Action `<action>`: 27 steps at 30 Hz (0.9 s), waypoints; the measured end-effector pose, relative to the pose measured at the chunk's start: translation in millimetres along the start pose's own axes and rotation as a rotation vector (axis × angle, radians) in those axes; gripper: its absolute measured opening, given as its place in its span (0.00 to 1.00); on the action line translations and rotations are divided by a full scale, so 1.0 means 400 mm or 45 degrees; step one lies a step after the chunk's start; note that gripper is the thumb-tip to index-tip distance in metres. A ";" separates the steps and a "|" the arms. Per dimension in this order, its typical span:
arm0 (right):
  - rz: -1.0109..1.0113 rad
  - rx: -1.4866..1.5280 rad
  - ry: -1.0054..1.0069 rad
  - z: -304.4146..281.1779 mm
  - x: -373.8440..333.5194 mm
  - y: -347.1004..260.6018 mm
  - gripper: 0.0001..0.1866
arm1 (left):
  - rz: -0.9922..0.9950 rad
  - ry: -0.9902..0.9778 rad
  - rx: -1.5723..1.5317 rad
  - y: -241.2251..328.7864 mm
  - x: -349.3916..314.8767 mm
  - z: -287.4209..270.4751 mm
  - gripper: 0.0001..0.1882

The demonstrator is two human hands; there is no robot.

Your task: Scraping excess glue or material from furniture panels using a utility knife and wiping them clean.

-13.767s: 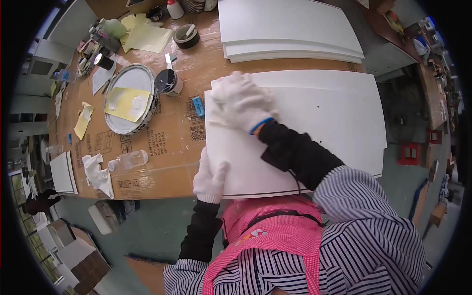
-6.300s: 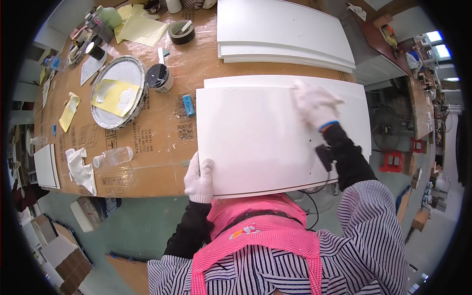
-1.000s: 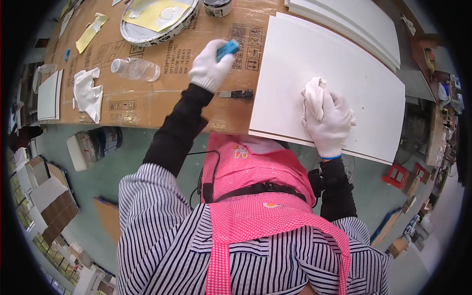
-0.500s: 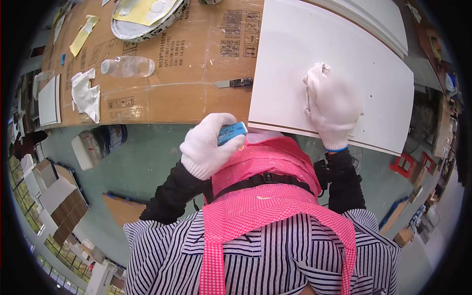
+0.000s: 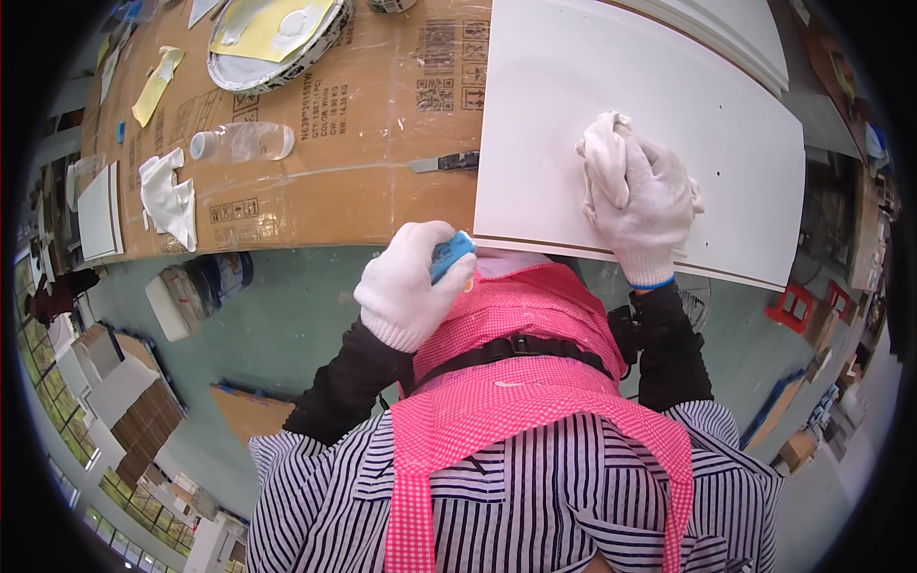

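Observation:
In a white knit glove, my left hand (image 5: 401,291) grips a small blue block (image 5: 451,256), which looks like a sanding block. It is held in front of the pink apron, by the near left corner of a white panel (image 5: 544,86). My right hand (image 5: 659,215), also gloved, is closed on a crumpled white cloth (image 5: 604,158) and presses it against the panel's face. Part of the cloth is hidden under the palm. A few small dark holes dot the panel to the right of this hand.
Left of the panel, a cardboard sheet (image 5: 363,191) covers the table. On it lie a putty knife (image 5: 444,163), a clear plastic bottle (image 5: 244,143), a white glove-like cloth (image 5: 168,199) and a round tub lid (image 5: 277,72) with yellow sandpaper. A red stool (image 5: 789,306) stands at right.
My right hand and the cloth have shifted slightly left on the panel; the hand was blurred before and is now sharp. The blue block in my left hand has tilted a little.

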State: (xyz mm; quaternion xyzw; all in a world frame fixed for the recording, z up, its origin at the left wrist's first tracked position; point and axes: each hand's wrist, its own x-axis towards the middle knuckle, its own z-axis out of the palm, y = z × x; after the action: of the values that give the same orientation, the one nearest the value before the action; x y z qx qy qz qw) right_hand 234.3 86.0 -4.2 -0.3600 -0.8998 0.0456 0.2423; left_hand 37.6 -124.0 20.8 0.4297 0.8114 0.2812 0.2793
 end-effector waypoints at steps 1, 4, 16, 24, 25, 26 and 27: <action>0.006 0.015 0.000 0.001 0.000 0.000 0.32 | 0.016 -0.007 -0.001 -0.004 0.001 0.006 0.19; 0.058 -0.088 -0.181 -0.070 0.049 -0.047 0.32 | 0.031 -0.001 0.048 -0.022 0.003 -0.003 0.20; -0.690 0.302 -0.326 -0.142 0.030 -0.230 0.20 | -0.655 -0.307 -1.219 0.096 -0.052 -0.097 0.45; -0.404 0.595 -0.431 -0.112 -0.090 -0.183 0.21 | -0.450 -0.568 -0.815 0.044 -0.115 -0.143 0.50; -0.232 0.706 -0.469 -0.108 -0.107 -0.175 0.23 | -0.427 -0.489 -0.748 -0.004 -0.132 -0.122 0.46; -0.205 0.684 -0.530 -0.101 -0.118 -0.170 0.22 | -0.512 -0.425 -0.765 -0.027 -0.139 -0.109 0.43; -0.201 0.687 -0.535 -0.089 -0.114 -0.176 0.22 | -0.594 -0.360 -0.781 -0.049 -0.142 -0.094 0.41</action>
State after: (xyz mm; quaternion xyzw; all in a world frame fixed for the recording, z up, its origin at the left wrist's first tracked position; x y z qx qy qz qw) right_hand 235.6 0.3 26.8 -0.1949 -0.9106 0.3361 0.1409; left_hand 27.7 -190.1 44.8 0.1652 0.7194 0.3773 0.5593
